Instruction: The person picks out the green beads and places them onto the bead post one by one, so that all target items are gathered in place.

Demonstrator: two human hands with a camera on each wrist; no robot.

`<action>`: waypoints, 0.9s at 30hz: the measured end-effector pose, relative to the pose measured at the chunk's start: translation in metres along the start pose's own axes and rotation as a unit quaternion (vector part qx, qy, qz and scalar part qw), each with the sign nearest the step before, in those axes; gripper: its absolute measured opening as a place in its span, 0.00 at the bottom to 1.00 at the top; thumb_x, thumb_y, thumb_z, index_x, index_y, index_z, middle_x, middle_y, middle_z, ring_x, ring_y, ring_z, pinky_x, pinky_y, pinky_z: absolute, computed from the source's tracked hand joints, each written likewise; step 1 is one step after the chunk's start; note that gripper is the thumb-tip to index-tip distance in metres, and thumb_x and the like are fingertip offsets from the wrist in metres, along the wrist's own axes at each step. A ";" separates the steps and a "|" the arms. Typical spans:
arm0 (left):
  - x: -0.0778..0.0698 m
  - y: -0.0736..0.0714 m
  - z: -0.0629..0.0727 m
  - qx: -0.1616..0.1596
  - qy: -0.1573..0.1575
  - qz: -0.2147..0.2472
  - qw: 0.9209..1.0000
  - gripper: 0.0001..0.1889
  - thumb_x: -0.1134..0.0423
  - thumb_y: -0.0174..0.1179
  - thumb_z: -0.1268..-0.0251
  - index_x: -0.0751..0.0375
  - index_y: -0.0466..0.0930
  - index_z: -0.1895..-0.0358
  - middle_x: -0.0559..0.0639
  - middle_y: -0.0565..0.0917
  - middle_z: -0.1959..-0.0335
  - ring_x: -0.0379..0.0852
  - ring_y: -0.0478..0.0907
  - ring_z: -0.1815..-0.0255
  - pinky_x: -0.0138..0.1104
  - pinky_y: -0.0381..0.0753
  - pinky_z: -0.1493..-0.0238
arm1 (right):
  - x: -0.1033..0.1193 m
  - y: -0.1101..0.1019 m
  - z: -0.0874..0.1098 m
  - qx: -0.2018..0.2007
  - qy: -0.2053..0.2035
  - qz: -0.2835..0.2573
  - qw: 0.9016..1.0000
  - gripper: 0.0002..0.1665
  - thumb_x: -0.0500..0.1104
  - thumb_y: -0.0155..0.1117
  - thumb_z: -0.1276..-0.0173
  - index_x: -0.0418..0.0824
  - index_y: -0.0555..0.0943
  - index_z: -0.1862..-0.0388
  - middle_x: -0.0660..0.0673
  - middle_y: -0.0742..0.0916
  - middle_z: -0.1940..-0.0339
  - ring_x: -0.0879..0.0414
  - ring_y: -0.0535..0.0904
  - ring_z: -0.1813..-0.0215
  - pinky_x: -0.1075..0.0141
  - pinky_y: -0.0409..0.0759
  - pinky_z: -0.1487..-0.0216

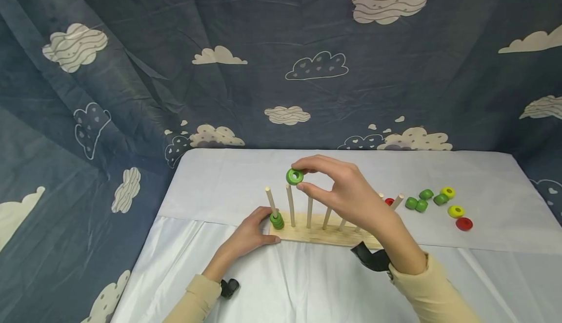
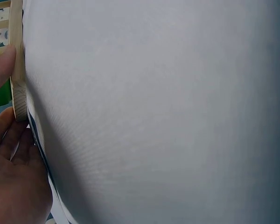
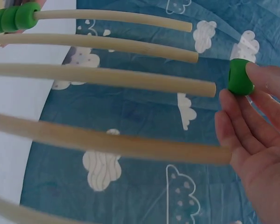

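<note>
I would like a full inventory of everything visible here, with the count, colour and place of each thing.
Backdrop: apparently one, dark blue with pale clouds, around the table
Tablecloth: apparently one, white, on the table
Board: one, pale wood, on the tablecloth
Pegs: at least six, pale wood, standing in the board
Stacked beads: at least three, green, on the leftmost peg
Held bead: one, green, near the peg tips
Loose green beads: four, right of the board
Yellow beads: two, beside the loose green beads
Red beads: two visible, right; one partly hidden
Wrist gear: two, black, one per wrist
Sleeves: two, beige, forearms
Left hand: one, gripping the board's left end
Right hand: one, pinching the held bead
</note>
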State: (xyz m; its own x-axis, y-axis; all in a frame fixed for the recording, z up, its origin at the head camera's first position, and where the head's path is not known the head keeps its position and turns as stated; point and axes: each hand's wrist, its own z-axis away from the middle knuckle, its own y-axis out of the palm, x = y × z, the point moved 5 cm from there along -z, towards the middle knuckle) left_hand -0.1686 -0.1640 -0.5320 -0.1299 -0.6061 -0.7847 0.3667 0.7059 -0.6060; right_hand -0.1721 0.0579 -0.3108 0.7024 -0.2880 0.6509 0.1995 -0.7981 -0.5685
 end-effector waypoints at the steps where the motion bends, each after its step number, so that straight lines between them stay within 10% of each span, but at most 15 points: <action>1: 0.000 0.000 0.000 -0.001 0.001 0.001 1.000 0.36 0.55 0.75 0.47 0.54 0.71 0.34 0.47 0.72 0.35 0.50 0.63 0.29 0.46 0.61 0.29 | 0.001 0.002 -0.002 0.001 -0.004 -0.001 1.000 0.22 0.35 0.72 0.37 0.46 0.81 0.44 0.56 0.84 0.48 0.61 0.80 0.47 0.64 0.78 0.45; 27: 0.001 -0.002 0.000 -0.002 0.021 0.015 1.000 0.34 0.55 0.75 0.47 0.48 0.72 0.36 0.41 0.74 0.40 0.43 0.66 0.33 0.45 0.62 0.30 | -0.003 0.039 -0.036 0.111 0.047 -0.035 0.992 0.17 0.39 0.73 0.38 0.44 0.84 0.49 0.58 0.86 0.59 0.67 0.81 0.56 0.66 0.79 0.50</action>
State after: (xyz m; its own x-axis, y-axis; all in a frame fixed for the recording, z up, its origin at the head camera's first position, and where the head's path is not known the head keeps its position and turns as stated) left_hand -0.1692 -0.1659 -0.5317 -0.1569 -0.5684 -0.8077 0.3669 0.7258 -0.5820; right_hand -0.1910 0.0085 -0.3168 0.6171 -0.2923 0.7306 0.3980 -0.6850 -0.6103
